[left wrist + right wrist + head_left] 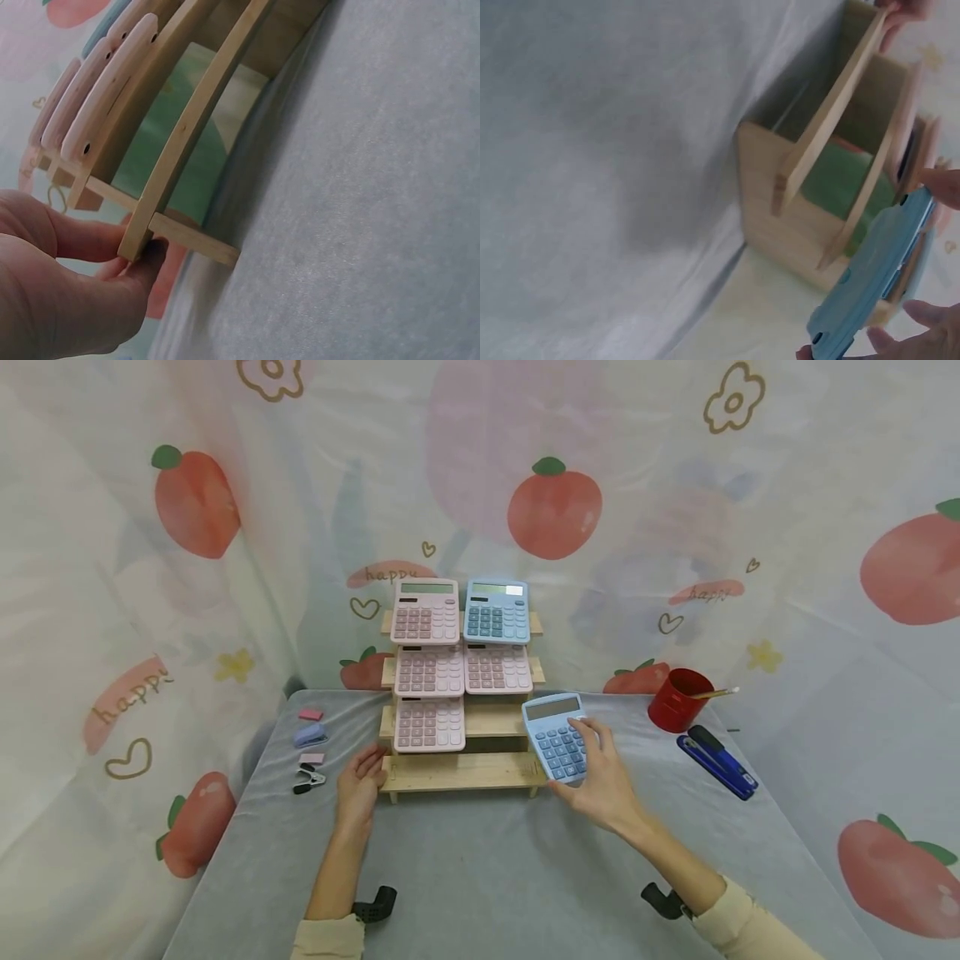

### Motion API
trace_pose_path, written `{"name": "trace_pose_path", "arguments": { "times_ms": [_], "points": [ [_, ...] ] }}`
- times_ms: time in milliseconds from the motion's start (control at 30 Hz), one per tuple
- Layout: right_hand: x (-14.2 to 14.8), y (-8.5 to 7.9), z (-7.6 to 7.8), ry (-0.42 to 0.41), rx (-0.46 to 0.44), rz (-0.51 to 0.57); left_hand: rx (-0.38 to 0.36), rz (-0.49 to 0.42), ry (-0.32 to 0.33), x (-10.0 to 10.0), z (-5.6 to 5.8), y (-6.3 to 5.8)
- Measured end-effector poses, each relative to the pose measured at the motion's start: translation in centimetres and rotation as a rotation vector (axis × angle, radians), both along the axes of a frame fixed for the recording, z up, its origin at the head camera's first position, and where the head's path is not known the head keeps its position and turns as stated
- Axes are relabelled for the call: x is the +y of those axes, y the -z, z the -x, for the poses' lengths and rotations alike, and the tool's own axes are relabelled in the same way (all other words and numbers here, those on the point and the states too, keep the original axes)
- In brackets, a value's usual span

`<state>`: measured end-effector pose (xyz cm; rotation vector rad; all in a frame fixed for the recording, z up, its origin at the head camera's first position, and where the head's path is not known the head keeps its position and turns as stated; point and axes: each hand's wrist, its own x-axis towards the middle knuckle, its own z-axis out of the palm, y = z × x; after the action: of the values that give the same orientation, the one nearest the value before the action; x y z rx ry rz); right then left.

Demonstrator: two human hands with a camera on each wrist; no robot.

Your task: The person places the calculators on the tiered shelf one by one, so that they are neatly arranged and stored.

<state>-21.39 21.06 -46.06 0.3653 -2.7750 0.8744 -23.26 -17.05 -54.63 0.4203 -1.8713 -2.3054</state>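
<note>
My right hand (603, 781) holds a blue calculator (557, 739) by its edges, thumb at the lower corner and fingers at its right side. It is tilted, in front of the right end of a stepped wooden rack (465, 772). In the right wrist view the blue calculator (870, 274) shows edge-on, beside the rack. My left hand (358, 785) pinches the left end of the rack's lowest board (142, 225), thumb and fingers on either side. A pink calculator (430, 725) sits on the second step from the bottom, at the left.
Higher steps carry pink calculators (498, 669) and a blue one (497, 612). On the right of the table (465, 877) stand a red cup (678, 700) with a pencil and a blue stapler (718, 764). Small items lie left, including a blue-purple stapler (310, 736) and a clip (308, 779).
</note>
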Motion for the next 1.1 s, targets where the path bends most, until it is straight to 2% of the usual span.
{"name": "trace_pose_path", "arguments": {
  "times_ms": [233, 500, 733, 867, 1100],
  "points": [
    [-2.7, -0.3, -0.3, -0.052, 0.019, -0.011, -0.016, -0.009, 0.010, -0.1, 0.0, 0.1],
    [-5.6, 0.3, 1.2, -0.085, 0.034, 0.016, -0.004, -0.010, 0.016, 0.1, -0.3, 0.0],
    [-8.3, 1.2, 2.9, -0.044, 0.074, 0.032, -0.011, 0.000, 0.010, 0.0, -0.3, 0.1],
    [-9.8, 1.8, 3.5, -0.008, 0.127, 0.035, -0.019, -0.001, 0.014, 0.0, -0.3, 0.0],
    [-11.6, 2.6, 4.3, 0.050, 0.181, -0.081, -0.011, -0.004, 0.005, 0.0, -0.1, -0.1]
  ]
}}
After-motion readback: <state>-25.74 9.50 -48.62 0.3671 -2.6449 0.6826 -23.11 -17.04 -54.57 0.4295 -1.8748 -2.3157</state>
